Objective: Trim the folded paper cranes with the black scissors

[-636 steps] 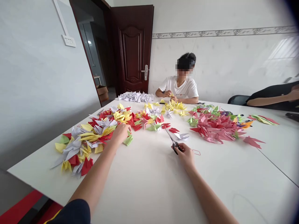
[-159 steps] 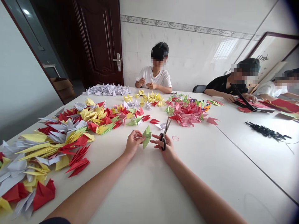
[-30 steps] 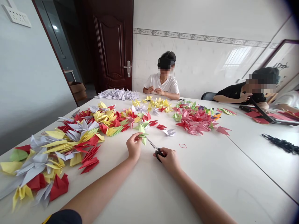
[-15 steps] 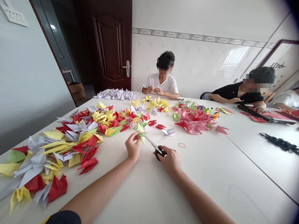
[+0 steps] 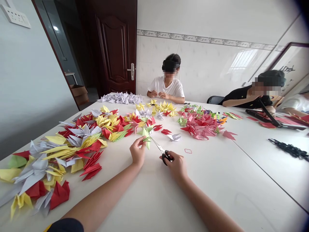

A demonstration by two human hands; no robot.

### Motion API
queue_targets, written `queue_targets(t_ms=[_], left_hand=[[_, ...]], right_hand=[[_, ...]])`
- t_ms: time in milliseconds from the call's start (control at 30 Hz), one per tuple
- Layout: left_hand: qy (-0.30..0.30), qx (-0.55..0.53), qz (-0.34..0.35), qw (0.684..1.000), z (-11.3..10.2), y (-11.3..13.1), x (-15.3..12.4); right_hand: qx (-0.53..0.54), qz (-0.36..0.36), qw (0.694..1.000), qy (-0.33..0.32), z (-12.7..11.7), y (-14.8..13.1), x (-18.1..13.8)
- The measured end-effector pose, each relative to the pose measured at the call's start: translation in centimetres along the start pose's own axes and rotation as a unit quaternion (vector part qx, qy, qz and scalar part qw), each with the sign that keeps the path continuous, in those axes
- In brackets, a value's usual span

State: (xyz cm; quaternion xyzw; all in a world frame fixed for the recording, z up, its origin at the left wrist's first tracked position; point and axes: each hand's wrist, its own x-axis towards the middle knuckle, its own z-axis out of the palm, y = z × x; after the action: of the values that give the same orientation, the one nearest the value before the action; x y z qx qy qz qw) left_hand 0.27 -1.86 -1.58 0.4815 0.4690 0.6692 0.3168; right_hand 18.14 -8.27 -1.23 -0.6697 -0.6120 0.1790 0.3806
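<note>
My left hand [image 5: 137, 151] pinches a folded light-green paper piece [image 5: 146, 136] just above the white table [image 5: 154, 199]. My right hand [image 5: 177, 163] grips the black handles of a pair of scissors [image 5: 161, 150]. The blades point up and left and meet the green piece. A long heap of folded red, yellow, grey and green paper pieces [image 5: 79, 138] lies to the left of both hands.
A pink and red paper heap [image 5: 202, 124] lies beyond my right hand, with a small red paper scrap [image 5: 188, 150] nearer. White pieces [image 5: 120, 97] sit at the far end. One person sits opposite, others at the right with a paper cutter [image 5: 267, 114]. A black cord [image 5: 289, 149] lies right.
Over the last second both hands stay almost in place; the scissors remain at the green piece, with the blades shifted slightly. Earlier, the left hand reached into the heap and took the green piece.
</note>
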Motion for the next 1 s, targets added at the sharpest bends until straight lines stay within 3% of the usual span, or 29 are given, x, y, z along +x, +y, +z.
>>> queue_targets(t_ms=[133, 367, 600, 800, 1000], left_hand=[[-0.011, -0.046, -0.054, 0.997, -0.1, 0.2, 0.0], [0.000, -0.113, -0.161, 0.980, 0.0, 0.1, 0.5], [0.011, -0.136, -0.125, 0.983, 0.2, -0.3, 0.8], [-0.022, -0.190, -0.151, 0.970, 0.2, 0.2, 0.8], [-0.058, -0.166, -0.158, 0.972, 0.0, 0.9, 0.6]], right_hand=[[0.050, 0.018, 0.998, 0.039, 0.0, 0.3, 0.4], [0.063, 0.033, 0.997, 0.026, -0.6, 2.4, 2.3], [0.038, 0.004, 0.998, -0.043, -0.9, 4.3, 3.6], [0.081, -0.001, 0.993, -0.081, -1.0, 3.7, 3.2], [0.115, 0.009, 0.988, -0.103, -1.1, 3.3, 3.1]])
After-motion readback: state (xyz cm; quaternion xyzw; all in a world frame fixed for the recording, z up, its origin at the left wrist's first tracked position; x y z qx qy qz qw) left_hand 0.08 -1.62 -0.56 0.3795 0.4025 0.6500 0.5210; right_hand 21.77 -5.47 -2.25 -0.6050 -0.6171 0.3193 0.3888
